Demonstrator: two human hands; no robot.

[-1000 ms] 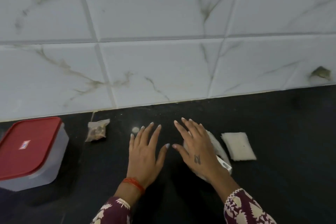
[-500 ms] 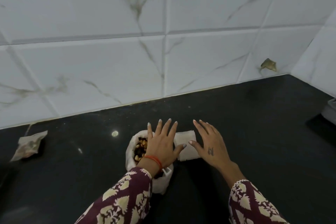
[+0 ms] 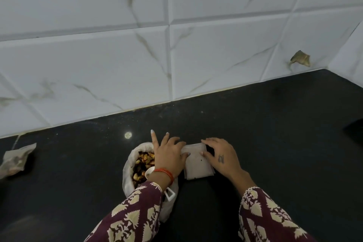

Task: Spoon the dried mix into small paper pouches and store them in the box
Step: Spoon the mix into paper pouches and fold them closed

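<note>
An open white bag on the black counter holds the dried mix and a white scoop. Just right of the bag lies a stack of empty paper pouches; the left hand and right hand both pinch its top pouch. One filled pouch lies well left of the bag.

The table lies bare at right of frame. At left, only a filled pouch interrupts it. The open bag of mix blocks the lower centre.
</note>
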